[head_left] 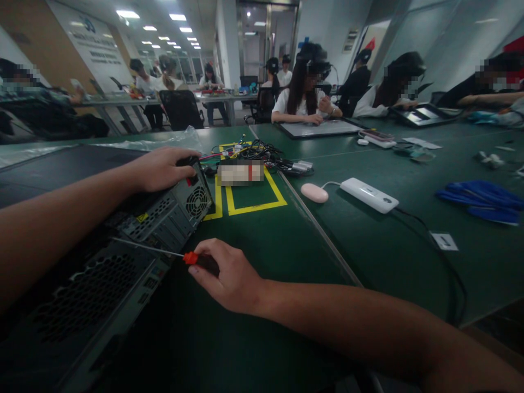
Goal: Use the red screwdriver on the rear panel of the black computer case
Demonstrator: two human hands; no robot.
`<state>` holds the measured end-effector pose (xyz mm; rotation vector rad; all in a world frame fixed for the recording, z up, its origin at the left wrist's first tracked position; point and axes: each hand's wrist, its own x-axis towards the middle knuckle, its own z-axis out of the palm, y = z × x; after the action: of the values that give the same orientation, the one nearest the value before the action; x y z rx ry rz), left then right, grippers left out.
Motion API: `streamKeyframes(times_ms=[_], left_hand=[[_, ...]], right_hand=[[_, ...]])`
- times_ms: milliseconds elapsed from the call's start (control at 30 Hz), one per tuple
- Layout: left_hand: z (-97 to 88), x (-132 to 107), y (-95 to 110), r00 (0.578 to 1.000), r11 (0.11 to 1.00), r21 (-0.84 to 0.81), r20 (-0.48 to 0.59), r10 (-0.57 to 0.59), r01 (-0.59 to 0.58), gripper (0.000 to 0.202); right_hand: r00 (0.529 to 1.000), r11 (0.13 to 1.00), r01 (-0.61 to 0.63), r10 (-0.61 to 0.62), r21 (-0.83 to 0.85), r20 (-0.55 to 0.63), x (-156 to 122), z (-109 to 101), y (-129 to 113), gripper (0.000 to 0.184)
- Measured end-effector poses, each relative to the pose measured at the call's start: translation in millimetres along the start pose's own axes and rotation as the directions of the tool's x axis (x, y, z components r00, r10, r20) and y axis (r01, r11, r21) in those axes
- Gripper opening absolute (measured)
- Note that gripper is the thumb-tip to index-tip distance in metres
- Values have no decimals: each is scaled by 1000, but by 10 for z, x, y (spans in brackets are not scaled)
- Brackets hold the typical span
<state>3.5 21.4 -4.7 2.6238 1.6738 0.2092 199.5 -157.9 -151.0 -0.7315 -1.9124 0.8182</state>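
Note:
A black desktop computer case [102,273] lies on its side on the green table [262,256], its rear panel with a fan grille [197,202] facing me. My left hand [161,168] rests on the case's top corner, fingers curled over a dark part with a red spot. My right hand [227,275] is closed round the red-and-black handle of a screwdriver [192,257]. Its thin shaft reaches left to the case's rear panel.
A tangle of cables [262,153] lies by a yellow-taped square [254,196]. A pink mouse [314,192], a white box [368,195] and blue cloth [483,199] lie to the right. Several seated people work at the far side and at other tables.

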Motion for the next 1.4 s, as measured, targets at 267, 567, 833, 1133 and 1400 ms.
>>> streamKeyframes(times_ms=[267, 567, 833, 1133, 1400], left_hand=[[-14, -9, 29, 1000, 1000, 20, 19, 17, -17, 80], [0, 14, -21, 1000, 1000, 10, 12, 25, -25, 82], [-12, -3, 5, 1000, 1000, 5, 14, 26, -26, 77], [-22, -8, 10, 999, 999, -3, 17, 34, -34, 79], [-35, -17, 48, 999, 999, 4, 28, 35, -35, 79]], right_hand=[[999, 999, -38, 38, 19, 23, 2, -22, -36, 20], [1000, 999, -16, 16, 28, 11, 8, -23, -32, 19], [999, 999, -40, 40, 23, 19, -1, -27, -36, 21], [998, 998, -54, 53, 13, 22, 6, -24, -48, 21], [999, 999, -41, 40, 9, 14, -1, -26, -46, 22]])
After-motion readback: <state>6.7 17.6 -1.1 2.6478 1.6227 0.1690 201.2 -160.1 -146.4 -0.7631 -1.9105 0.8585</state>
